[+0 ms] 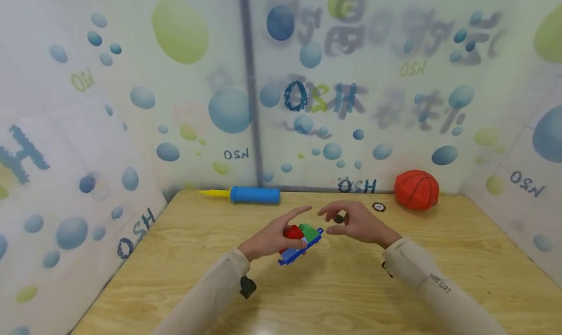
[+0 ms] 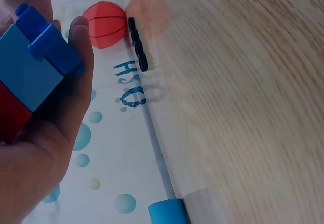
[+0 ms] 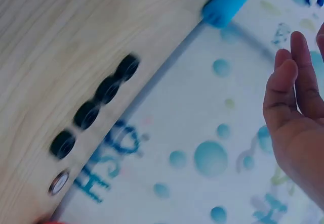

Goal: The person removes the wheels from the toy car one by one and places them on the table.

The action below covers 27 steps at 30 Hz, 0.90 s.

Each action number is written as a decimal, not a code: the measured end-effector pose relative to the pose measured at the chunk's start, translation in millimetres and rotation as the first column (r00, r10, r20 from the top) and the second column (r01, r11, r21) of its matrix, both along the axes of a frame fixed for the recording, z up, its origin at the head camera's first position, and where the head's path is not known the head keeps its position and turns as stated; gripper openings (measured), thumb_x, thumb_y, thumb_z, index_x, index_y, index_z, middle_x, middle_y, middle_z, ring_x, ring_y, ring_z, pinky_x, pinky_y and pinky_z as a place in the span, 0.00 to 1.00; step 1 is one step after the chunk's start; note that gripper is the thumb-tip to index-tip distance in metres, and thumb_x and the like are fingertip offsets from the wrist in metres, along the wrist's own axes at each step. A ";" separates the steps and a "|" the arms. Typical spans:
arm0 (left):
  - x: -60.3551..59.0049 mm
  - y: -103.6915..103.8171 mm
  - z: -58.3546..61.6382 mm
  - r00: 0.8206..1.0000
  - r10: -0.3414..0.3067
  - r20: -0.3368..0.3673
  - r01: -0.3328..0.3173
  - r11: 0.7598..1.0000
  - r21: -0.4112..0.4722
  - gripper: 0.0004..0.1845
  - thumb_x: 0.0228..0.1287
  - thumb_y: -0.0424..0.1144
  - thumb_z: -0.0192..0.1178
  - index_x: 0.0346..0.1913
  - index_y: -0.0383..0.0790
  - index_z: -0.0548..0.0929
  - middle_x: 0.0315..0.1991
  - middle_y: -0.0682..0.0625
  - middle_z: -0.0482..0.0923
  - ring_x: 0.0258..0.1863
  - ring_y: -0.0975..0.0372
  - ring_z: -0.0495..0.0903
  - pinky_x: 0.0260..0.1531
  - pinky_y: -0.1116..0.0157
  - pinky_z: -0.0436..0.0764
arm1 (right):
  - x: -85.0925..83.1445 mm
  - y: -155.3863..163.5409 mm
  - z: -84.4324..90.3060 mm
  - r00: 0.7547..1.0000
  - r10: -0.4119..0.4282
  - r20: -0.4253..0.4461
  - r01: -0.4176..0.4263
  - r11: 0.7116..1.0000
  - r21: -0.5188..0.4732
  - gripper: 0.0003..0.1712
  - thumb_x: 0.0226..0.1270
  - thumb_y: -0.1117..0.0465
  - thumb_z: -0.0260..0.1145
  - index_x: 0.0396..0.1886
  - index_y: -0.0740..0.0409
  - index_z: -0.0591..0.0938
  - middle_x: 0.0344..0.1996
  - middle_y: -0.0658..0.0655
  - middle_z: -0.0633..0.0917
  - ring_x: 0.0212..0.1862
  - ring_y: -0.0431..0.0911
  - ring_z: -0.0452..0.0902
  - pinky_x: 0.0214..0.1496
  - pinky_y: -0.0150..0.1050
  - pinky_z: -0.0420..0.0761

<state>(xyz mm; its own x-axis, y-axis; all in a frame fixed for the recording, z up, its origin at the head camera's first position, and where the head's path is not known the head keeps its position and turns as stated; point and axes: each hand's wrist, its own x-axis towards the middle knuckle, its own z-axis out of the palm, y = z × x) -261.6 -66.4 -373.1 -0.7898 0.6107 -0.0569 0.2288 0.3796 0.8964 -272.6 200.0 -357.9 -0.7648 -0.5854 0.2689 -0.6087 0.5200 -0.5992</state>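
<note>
My left hand (image 1: 273,235) grips a toy built of plastic building blocks (image 1: 311,234), with a blue base and red and green blocks on top. It is held tilted above the table. In the left wrist view a blue bracket-like piece (image 2: 48,41) sticks out from a lighter blue block (image 2: 31,67), beside a red one (image 2: 14,114). My right hand (image 1: 363,223) hovers just to the right of the toy, apart from it, its fingers loosely bent. Nothing shows between those fingers in the right wrist view. A small black wheel (image 1: 339,219) appears behind them in the head view.
Several black wheels (image 3: 86,115) lie in a row on the wooden table (image 1: 197,266), beside a round chip (image 1: 379,206). At the back stand a red ball (image 1: 416,189) on the right and a blue pump (image 1: 254,195) with a yellow nozzle on the left. Patterned curtains enclose the table.
</note>
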 end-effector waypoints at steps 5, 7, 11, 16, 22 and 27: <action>0.1 4.8 1.3 0.999 -0.037 0.006 0.037 0.999 0.001 0.45 0.65 0.44 0.67 0.78 0.68 0.53 0.54 0.42 0.81 0.44 0.59 0.83 0.49 0.60 0.83 | 14.2 -20.5 2.5 0.998 0.068 0.014 -0.068 0.997 -0.024 0.23 0.64 0.55 0.72 0.59 0.50 0.82 0.50 0.54 0.87 0.51 0.45 0.79 0.43 0.41 0.80; 0.1 8.0 2.2 0.999 -0.050 -0.001 0.050 0.999 -0.021 0.47 0.64 0.44 0.68 0.79 0.67 0.52 0.55 0.43 0.80 0.45 0.60 0.83 0.49 0.60 0.83 | 18.4 -25.0 2.2 0.996 0.085 0.026 -0.084 0.996 -0.033 0.24 0.65 0.54 0.72 0.60 0.50 0.82 0.52 0.54 0.87 0.52 0.46 0.79 0.44 0.42 0.81; 0.1 14.3 3.4 0.998 -0.070 -0.004 0.070 0.996 -0.063 0.49 0.62 0.44 0.69 0.79 0.63 0.51 0.60 0.46 0.78 0.49 0.61 0.81 0.54 0.59 0.82 | 23.2 -28.6 -1.4 0.992 0.118 0.032 -0.117 0.993 -0.033 0.23 0.66 0.53 0.71 0.60 0.49 0.82 0.51 0.51 0.87 0.49 0.42 0.78 0.45 0.41 0.81; -0.9 13.0 0.9 0.995 -0.093 -0.024 0.091 0.993 -0.073 0.45 0.62 0.43 0.68 0.78 0.57 0.56 0.62 0.46 0.79 0.51 0.60 0.81 0.54 0.58 0.83 | 23.7 -27.1 -8.9 0.991 0.133 0.013 -0.132 0.990 -0.039 0.21 0.66 0.53 0.70 0.58 0.49 0.85 0.46 0.49 0.87 0.44 0.39 0.74 0.45 0.40 0.80; -3.9 -2.8 -4.8 0.989 -0.007 -0.149 0.008 1.000 0.003 0.36 0.62 0.36 0.69 0.71 0.53 0.68 0.56 0.45 0.84 0.52 0.56 0.83 0.53 0.55 0.84 | 18.2 -18.0 -21.8 1.000 0.025 0.005 -0.025 0.995 -0.095 0.19 0.65 0.58 0.71 0.56 0.47 0.85 0.43 0.49 0.87 0.46 0.41 0.75 0.46 0.44 0.80; -5.1 -8.5 -7.3 0.967 0.089 -0.239 -0.086 0.996 0.022 0.26 0.61 0.34 0.70 0.63 0.46 0.77 0.53 0.45 0.85 0.49 0.55 0.84 0.48 0.58 0.86 | 14.2 -13.9 -26.5 0.996 -0.084 0.030 0.087 0.988 -0.131 0.21 0.64 0.61 0.72 0.56 0.47 0.85 0.50 0.52 0.87 0.50 0.46 0.77 0.48 0.44 0.80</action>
